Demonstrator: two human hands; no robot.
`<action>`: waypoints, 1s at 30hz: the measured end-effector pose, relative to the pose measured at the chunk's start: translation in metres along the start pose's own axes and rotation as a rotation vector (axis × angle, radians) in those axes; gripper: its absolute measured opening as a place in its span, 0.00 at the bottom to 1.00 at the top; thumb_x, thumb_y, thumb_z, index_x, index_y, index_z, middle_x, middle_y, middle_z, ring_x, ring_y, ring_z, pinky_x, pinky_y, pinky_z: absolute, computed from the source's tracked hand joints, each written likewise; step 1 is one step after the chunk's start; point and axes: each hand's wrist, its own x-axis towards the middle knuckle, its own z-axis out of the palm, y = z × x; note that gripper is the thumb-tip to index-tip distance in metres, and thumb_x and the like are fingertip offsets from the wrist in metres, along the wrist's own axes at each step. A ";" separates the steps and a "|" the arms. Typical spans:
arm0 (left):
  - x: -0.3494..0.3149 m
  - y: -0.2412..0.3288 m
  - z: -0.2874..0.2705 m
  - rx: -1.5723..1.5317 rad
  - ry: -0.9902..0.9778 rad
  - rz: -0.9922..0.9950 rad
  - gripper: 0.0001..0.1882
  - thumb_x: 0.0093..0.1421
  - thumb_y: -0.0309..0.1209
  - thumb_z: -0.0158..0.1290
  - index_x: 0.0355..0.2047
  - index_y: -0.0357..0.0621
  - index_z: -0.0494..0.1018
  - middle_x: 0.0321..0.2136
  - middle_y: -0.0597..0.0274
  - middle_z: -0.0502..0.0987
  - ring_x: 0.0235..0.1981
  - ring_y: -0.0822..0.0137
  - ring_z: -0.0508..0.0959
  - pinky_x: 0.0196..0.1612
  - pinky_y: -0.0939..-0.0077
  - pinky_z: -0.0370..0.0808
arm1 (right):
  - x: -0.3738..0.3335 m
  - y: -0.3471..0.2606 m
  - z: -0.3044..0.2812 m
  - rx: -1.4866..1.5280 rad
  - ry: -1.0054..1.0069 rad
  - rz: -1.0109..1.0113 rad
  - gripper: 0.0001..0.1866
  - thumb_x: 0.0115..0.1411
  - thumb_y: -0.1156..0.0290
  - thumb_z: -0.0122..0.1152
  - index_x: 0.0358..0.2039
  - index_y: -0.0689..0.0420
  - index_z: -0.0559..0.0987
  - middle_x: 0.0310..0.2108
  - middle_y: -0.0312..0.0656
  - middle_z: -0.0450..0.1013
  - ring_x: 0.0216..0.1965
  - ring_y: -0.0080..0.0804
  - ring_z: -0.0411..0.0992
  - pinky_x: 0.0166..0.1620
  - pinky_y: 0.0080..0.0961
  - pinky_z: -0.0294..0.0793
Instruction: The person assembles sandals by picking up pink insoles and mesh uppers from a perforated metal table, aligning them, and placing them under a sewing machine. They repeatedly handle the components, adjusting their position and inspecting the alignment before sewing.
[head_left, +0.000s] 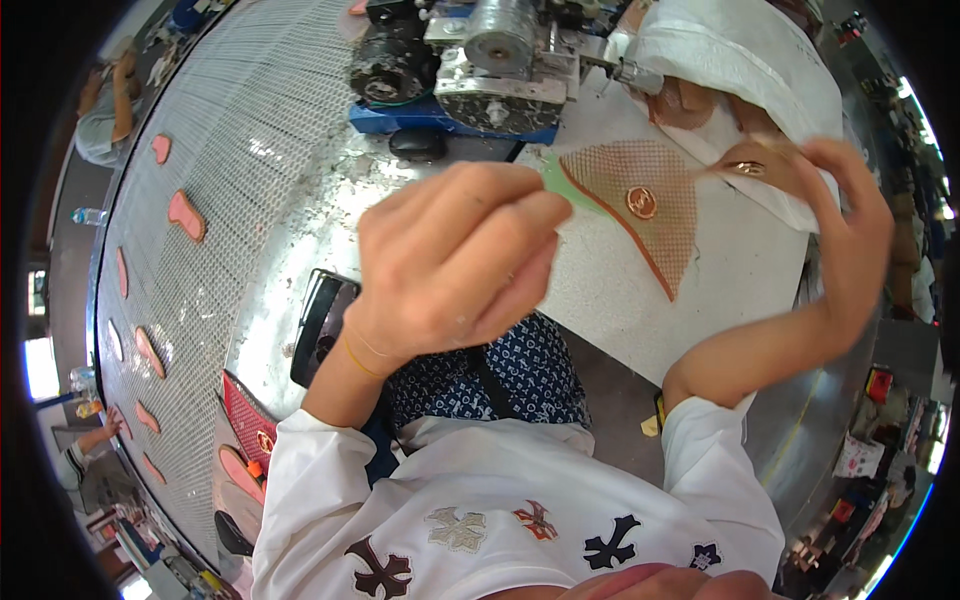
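My left hand is closed, its fingers curled over the near side of the white work surface. Whatever it may hold is hidden. Beside its fingertips is a tan mesh shoe upper with a round gold emblem and an orange-brown edge. A light green piece shows at the upper's left. Over on the right, my right hand is raised, thumb and fingers pinched at a brown piece with a gold ornament. Motion blurs that piece and the fingertips.
A machine with a blue base stands behind the hands. A white sack with brown pieces is at far right. On the left, a mesh conveyor carries several pink sole-shaped pieces. A phone lies near my left wrist. Other people are at far left.
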 end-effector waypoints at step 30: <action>0.003 0.014 0.065 -1.827 0.117 -1.405 0.25 0.72 0.41 0.39 0.57 0.31 0.64 0.49 0.45 0.76 0.47 0.57 0.80 0.52 0.62 0.78 | 0.019 -0.007 0.046 0.719 -0.574 0.016 0.25 0.58 0.75 0.61 0.58 0.60 0.72 0.23 0.29 0.67 0.23 0.11 0.64 0.26 0.11 0.62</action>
